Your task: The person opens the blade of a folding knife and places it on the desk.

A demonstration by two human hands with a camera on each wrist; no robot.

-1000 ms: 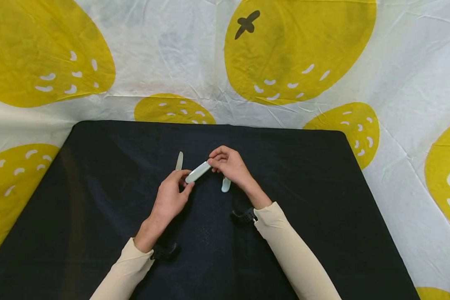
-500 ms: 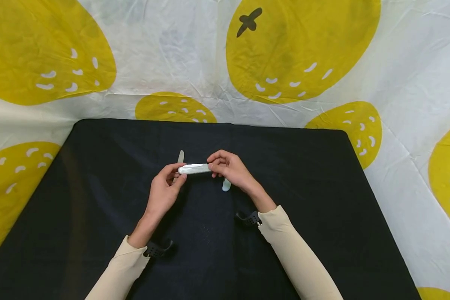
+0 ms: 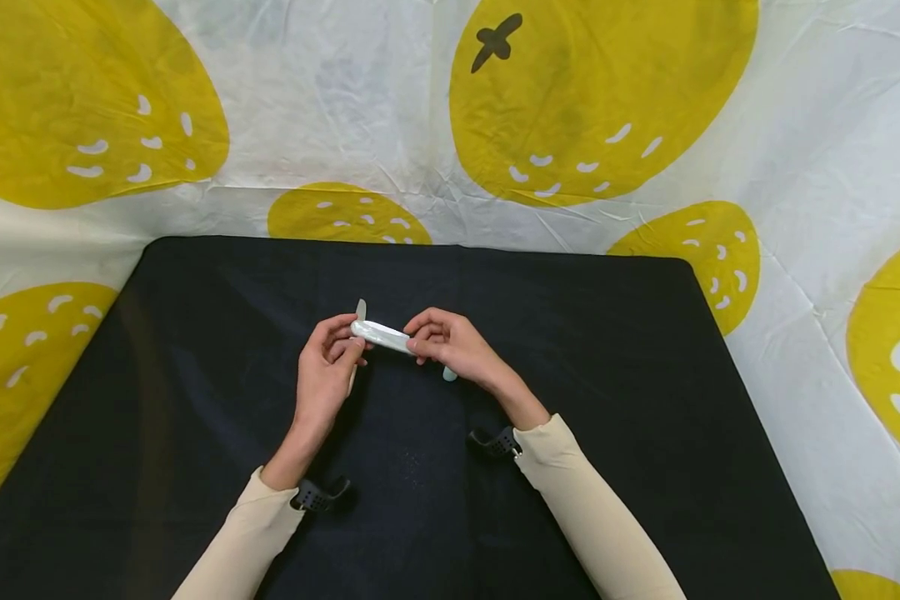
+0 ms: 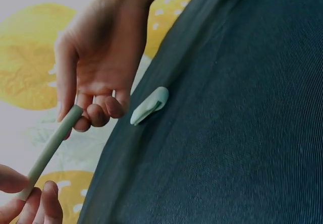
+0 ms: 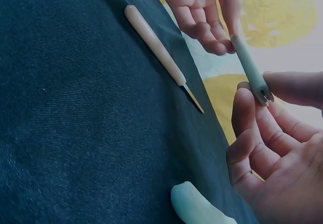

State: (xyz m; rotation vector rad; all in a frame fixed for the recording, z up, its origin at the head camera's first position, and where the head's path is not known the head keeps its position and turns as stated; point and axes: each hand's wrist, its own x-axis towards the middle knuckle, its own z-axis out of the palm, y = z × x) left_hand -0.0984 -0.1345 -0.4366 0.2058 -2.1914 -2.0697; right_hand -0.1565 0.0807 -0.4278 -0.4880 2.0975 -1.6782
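Between both hands is a slim pale green handle-like piece [image 3: 382, 336], held above the black cloth. Its rounded end is pinched by the left hand [image 3: 326, 362] between thumb and fingers. At the other end, the right hand [image 3: 457, 346] grips it; the right wrist view shows a slotted opening [image 5: 264, 96] there. A knife [image 5: 156, 47] with a pale handle and narrow blade lies on the cloth, partly hidden by the left hand in the head view. Another pale green rounded piece [image 4: 149, 105], with a slit along it, rests below the right hand.
A black cloth [image 3: 607, 417] covers the table. Behind and beside it hangs a white sheet [image 3: 360, 100] with large yellow shapes. Dark bands [image 3: 318, 497] sit at both wrists below beige sleeves.
The held piece has turned from slanting up to the right to slanting slightly down to the right. The left hand has shifted left and farther from the body; the right has dropped slightly.
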